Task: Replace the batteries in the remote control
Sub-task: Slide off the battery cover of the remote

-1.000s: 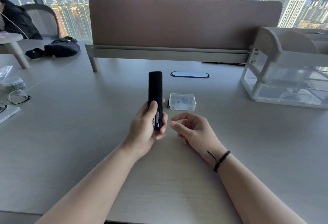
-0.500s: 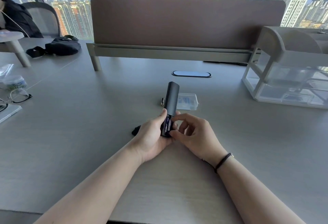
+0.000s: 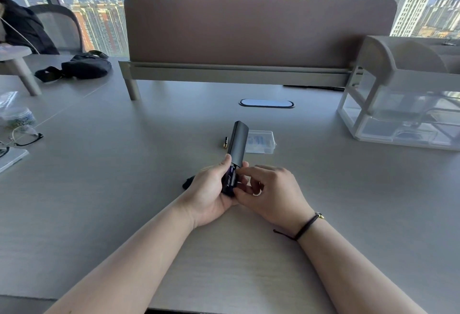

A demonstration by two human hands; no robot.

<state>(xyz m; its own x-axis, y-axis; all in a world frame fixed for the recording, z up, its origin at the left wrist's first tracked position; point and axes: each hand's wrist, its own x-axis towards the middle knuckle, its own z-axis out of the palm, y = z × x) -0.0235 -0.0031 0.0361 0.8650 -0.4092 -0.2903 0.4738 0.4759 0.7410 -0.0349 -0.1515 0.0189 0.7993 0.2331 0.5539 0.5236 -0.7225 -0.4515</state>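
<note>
My left hand (image 3: 210, 193) grips the lower end of a black remote control (image 3: 238, 145), back side up and tilted away from me. Its battery bay is uncovered and a dark battery with purple print (image 3: 229, 179) sits in it. My right hand (image 3: 270, 193) presses its fingertips on the bay at the remote's right edge; whether it pinches a battery is hidden. A loose battery (image 3: 225, 142) lies on the desk left of the remote. A small clear plastic box (image 3: 261, 141) sits behind it. A black piece (image 3: 188, 181), perhaps the cover, pokes out from behind my left hand.
A brown partition screen (image 3: 258, 27) closes off the desk's far side, with an oval cable grommet (image 3: 266, 103) before it. A clear drawer organiser (image 3: 403, 104) stands at the right. Glasses (image 3: 23, 135), a small jar (image 3: 16, 115) and a black bag (image 3: 84, 66) lie at the left.
The remote has tipped from upright to leaning away and to the right. My right hand has moved from apart onto the battery bay. The loose battery now shows left of the remote.
</note>
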